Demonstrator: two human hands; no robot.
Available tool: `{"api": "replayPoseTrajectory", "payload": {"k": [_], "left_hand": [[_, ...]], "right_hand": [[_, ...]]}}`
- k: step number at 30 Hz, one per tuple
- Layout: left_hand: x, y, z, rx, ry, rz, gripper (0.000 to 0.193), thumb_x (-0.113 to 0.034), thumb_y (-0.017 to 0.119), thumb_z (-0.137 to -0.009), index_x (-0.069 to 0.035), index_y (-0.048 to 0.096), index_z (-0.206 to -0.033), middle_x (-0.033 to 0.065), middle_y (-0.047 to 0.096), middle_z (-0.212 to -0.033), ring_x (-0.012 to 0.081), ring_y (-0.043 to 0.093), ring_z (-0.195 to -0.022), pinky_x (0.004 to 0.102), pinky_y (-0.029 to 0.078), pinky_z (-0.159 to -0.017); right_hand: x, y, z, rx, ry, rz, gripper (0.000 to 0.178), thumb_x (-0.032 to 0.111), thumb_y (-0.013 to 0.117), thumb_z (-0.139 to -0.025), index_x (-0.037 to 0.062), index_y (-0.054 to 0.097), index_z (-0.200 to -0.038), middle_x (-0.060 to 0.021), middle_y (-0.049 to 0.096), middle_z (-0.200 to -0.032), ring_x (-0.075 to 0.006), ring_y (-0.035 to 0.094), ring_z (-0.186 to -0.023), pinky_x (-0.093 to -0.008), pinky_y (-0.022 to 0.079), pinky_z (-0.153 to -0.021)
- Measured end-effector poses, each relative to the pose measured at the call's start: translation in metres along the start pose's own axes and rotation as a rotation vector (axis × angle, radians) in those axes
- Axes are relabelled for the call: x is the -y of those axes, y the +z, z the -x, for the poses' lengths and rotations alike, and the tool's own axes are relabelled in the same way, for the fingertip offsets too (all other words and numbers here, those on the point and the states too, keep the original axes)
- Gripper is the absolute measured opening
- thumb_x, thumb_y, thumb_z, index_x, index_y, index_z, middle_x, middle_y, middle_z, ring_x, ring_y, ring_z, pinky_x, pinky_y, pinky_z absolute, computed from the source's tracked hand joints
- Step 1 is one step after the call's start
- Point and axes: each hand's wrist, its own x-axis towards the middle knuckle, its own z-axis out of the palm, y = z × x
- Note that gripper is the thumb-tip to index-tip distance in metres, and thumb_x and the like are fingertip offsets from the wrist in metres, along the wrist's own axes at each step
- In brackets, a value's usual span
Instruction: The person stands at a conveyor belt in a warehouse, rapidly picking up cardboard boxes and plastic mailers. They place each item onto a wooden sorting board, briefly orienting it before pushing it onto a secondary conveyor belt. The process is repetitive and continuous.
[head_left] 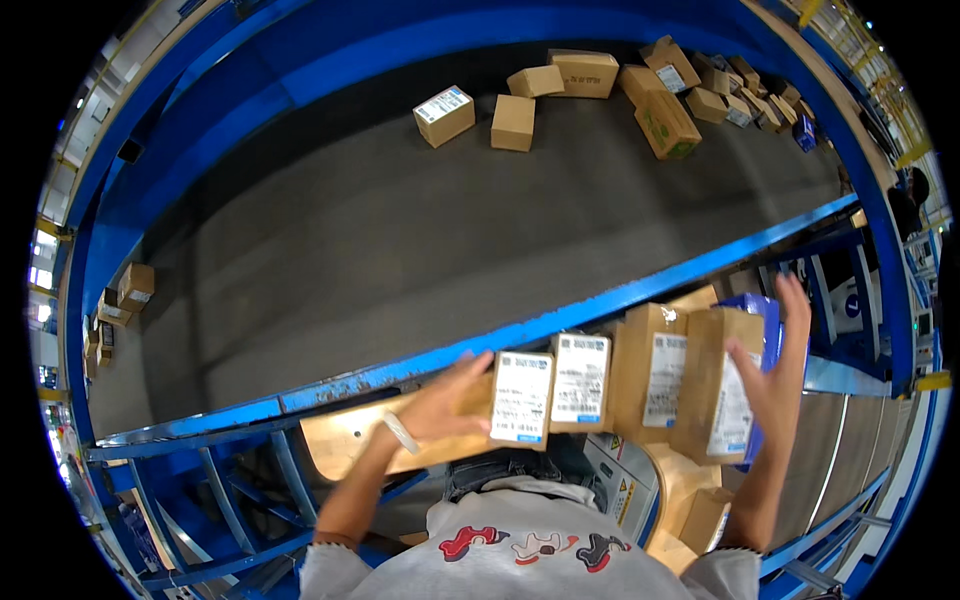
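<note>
In front of me a row of labelled cardboard boxes stands on a light wooden ledge, between my two hands. My left hand (452,400), with a pale band at its wrist, presses its fingers and thumb against the left end of the row, at a small box (521,398). Beside it stand another small box (580,380) and a taller box (650,375). My right hand (778,375) reaches around the right end, thumb over the label of a large box (705,390), fingers stretched past a blue package (768,325) behind it. Its palm side is partly hidden.
Beyond a blue rail (590,308) runs a wide dark conveyor belt (380,250). Several cardboard boxes lie along its far side, such as a white-labelled box (445,118), with a pile at the far right. More boxes (137,287) sit at far left. A small box (706,520) rests near my right forearm.
</note>
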Motion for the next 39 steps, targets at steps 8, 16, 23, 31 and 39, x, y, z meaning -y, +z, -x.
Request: {"api": "replayPoseTrajectory", "payload": {"k": [8,16,23,31,39], "left_hand": [[0.221,-0.27,-0.189,-0.4,-0.295,-0.472,0.089,-0.034,0.084,-0.084,-0.007,0.04,-0.156,0.024,0.039,-0.16,0.0425,0.041,-0.147,0.0466,0.038,-0.121],[0.348,-0.365,-0.402,-0.488,-0.46,-0.487,0.128,-0.041,0.093,-0.072,-0.017,0.011,-0.168,0.0337,0.01,-0.168,0.0495,0.018,-0.156,0.0504,0.032,-0.125],[0.43,-0.41,-0.506,-0.541,-0.447,-0.665,0.13,-0.039,0.096,-0.063,-0.024,0.019,-0.166,0.0257,0.02,-0.167,0.0462,0.025,-0.155,0.0508,0.035,-0.124],[0.419,-0.31,-0.439,-0.53,-0.332,-0.575,0.114,-0.023,0.093,-0.058,-0.006,0.035,-0.154,0.0207,0.049,-0.146,0.0408,0.053,-0.133,0.0473,0.046,-0.115],[0.437,-0.178,-0.214,-0.436,-0.44,0.134,0.09,-0.029,0.087,-0.074,0.007,0.044,-0.144,0.0236,0.053,-0.136,0.0296,0.056,-0.123,0.0427,0.046,-0.105]], "right_hand": [[0.114,0.3,-0.262,0.453,0.348,-0.325,0.13,0.067,0.09,-0.063,-0.0111,0.037,-0.151,-0.0345,0.038,-0.152,-0.0457,0.045,-0.14,-0.047,0.044,-0.114],[0.151,0.645,-0.405,0.392,0.655,-0.038,0.138,0.071,0.084,-0.07,0.0001,0.011,-0.164,-0.0371,0.007,-0.166,-0.0516,0.012,-0.156,-0.0686,0.027,-0.118],[0.124,0.741,-0.443,0.544,0.537,0.204,0.134,0.066,0.08,-0.075,0.0093,0.0,-0.167,-0.0409,0.012,-0.162,-0.0541,0.023,-0.15,-0.0671,0.032,-0.115],[0.062,0.64,-0.3,0.766,0.009,0.108,0.131,0.043,0.091,-0.063,0.0224,0.013,-0.167,-0.0325,0.029,-0.152,-0.0499,0.035,-0.139,-0.0665,0.035,-0.108],[0.126,0.407,-0.209,0.904,0.52,-0.767,0.109,0.06,0.081,-0.067,0.0085,0.045,-0.157,-0.0294,0.05,-0.144,-0.0427,0.049,-0.137,-0.0403,0.045,-0.111]]}}
